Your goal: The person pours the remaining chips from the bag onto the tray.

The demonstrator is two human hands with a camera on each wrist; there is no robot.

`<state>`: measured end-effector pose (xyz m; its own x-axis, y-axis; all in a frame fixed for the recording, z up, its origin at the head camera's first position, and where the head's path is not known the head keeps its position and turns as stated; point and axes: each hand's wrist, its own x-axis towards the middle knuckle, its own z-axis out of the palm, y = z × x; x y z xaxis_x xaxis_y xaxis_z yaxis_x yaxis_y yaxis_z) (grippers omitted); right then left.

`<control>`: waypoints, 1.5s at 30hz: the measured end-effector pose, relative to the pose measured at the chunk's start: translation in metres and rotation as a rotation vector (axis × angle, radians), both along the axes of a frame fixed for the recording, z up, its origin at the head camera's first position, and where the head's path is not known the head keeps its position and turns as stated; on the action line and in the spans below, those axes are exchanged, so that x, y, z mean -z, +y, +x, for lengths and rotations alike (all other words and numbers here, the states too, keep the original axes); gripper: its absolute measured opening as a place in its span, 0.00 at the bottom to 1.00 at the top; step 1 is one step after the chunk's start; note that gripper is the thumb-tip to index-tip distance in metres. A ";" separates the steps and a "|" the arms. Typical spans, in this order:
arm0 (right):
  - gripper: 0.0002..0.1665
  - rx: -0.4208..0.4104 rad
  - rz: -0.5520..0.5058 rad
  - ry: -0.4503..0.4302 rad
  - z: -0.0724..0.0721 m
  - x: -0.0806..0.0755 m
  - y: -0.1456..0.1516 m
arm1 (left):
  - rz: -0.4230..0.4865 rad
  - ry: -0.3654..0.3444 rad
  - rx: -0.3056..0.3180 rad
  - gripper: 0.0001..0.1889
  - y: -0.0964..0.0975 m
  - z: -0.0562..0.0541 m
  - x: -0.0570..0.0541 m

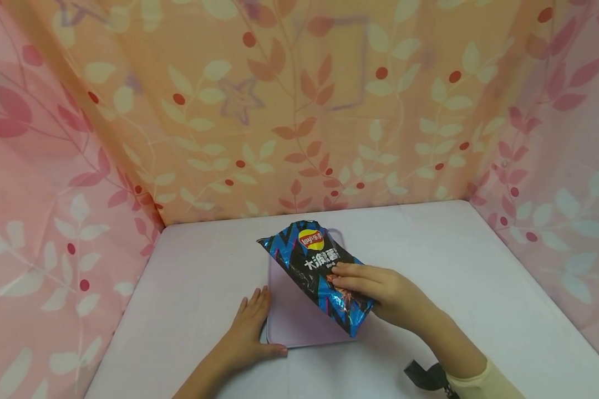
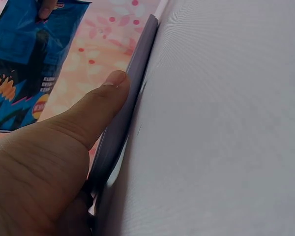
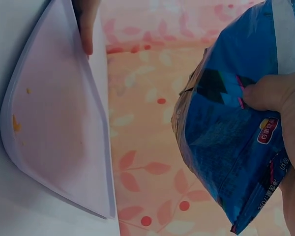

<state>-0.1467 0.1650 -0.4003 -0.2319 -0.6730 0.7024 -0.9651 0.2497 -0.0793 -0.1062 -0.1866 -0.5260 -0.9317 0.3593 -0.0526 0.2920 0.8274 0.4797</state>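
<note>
My right hand (image 1: 401, 296) grips a blue and black bag of potato chips (image 1: 313, 274), thumb on one face and fingers on the other. The bag hangs tilted above a shallow pale purple tray (image 1: 297, 318). In the right wrist view the bag's end away from the hand looks torn open, and a few yellow crumbs (image 3: 16, 124) lie on the tray. My left hand (image 1: 244, 338) rests at the tray's near left corner, fingers straight along the left side and thumb along the near edge. The left wrist view shows that thumb (image 2: 101, 101) against the tray's rim.
A white cloth covers the table (image 1: 199, 277) under the tray. Patterned curtains (image 1: 289, 138) hang behind the table and along both sides. By the right forearm a black strap (image 1: 426, 376) sticks out.
</note>
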 end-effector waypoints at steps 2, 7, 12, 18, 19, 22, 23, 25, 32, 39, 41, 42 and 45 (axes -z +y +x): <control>0.21 -0.013 -0.006 -0.016 0.000 0.002 0.000 | 0.000 -0.003 0.001 0.74 0.000 0.000 0.000; 0.22 -0.034 -0.007 -0.065 0.000 0.003 -0.001 | -0.001 -0.009 0.004 0.74 0.001 0.001 -0.002; 0.23 -0.018 0.001 -0.134 -0.002 0.007 0.000 | -0.002 -0.014 -0.006 0.74 0.001 0.001 -0.002; 0.23 -0.005 -0.006 -0.183 -0.004 0.010 -0.001 | 0.000 0.010 -0.002 0.74 0.001 0.001 -0.002; 0.23 -0.007 -0.007 -0.188 -0.004 0.010 -0.001 | 0.004 0.020 0.001 0.74 0.001 0.001 -0.001; 0.23 -0.007 -0.003 -0.208 -0.004 0.012 -0.002 | 0.011 0.032 0.007 0.74 0.000 0.001 0.000; 0.23 -0.007 -0.002 -0.217 -0.004 0.013 -0.002 | 0.010 0.035 0.010 0.74 0.000 0.000 0.000; 0.24 -0.005 -0.004 -0.236 -0.004 0.015 -0.002 | 0.012 0.034 0.014 0.74 0.000 0.001 0.001; 0.22 -0.027 -0.080 -0.402 -0.004 0.018 -0.003 | 0.014 0.026 0.027 0.73 -0.001 0.000 0.001; 0.40 -0.019 -0.187 -0.550 -0.004 0.017 -0.003 | 0.009 0.064 0.047 0.72 -0.001 -0.004 0.003; 0.38 -0.006 -0.197 -0.587 -0.004 0.017 -0.003 | 0.013 0.058 0.041 0.73 -0.002 -0.004 0.003; 0.37 -0.002 -0.202 -0.609 -0.003 0.017 -0.003 | 0.013 0.053 0.038 0.73 -0.002 -0.003 0.003; 0.34 0.029 -0.217 -0.672 -0.001 0.016 -0.002 | 0.011 0.038 0.030 0.73 -0.003 -0.001 0.004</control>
